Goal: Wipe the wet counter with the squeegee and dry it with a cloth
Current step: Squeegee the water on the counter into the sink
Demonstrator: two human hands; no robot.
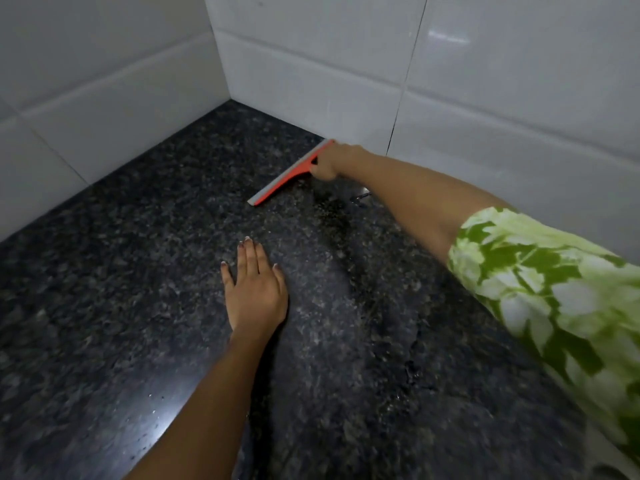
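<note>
A dark speckled granite counter (138,271) fills the view. An orange squeegee (287,176) with a grey blade lies with its blade on the counter near the back wall, one end close to the tiles. My right hand (327,164) is closed around its handle, arm stretched far forward. My left hand (254,289) rests flat on the counter in the middle, fingers together and spread forward, holding nothing. A wet film with an irregular edge (408,341) shows on the counter under my right arm. No cloth is in view.
White tiled walls (346,81) meet in a corner at the back and bound the counter on the left and behind. A small shiny puddle (362,195) sits just behind the squeegee. Light glares off the counter at the lower left.
</note>
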